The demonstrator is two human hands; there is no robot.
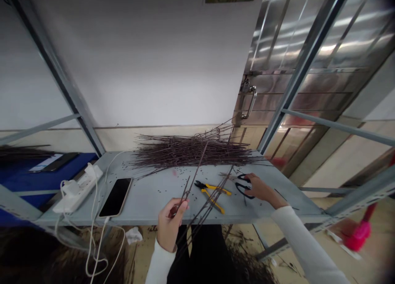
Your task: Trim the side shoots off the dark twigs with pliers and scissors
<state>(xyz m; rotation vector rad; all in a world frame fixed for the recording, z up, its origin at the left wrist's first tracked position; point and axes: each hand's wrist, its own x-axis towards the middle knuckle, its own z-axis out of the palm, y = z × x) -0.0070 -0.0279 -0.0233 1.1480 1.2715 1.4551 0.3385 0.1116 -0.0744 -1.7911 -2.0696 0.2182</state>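
Note:
My left hand (pixel 169 225) is closed in a pinch on a few thin dark brown sticks (pixel 193 177) that rise up and away over the grey shelf (pixel 148 197). My right hand (pixel 261 188) rests on the shelf with its fingers on the black-handled scissors (pixel 243 186). Between the hands lie yellow-handled pliers (pixel 212 193). A big pile of the same thin sticks (pixel 191 150) lies along the back of the shelf. More sticks (pixel 210 206) slant off the front edge toward my lap.
A black phone (pixel 116 196) lies at the shelf's left, wired to a white power strip (pixel 77 189). Metal frame posts stand at left (pixel 61 82) and right (pixel 296 82). A steel door (pixel 308 49) is behind on the right. Stick scraps litter the floor.

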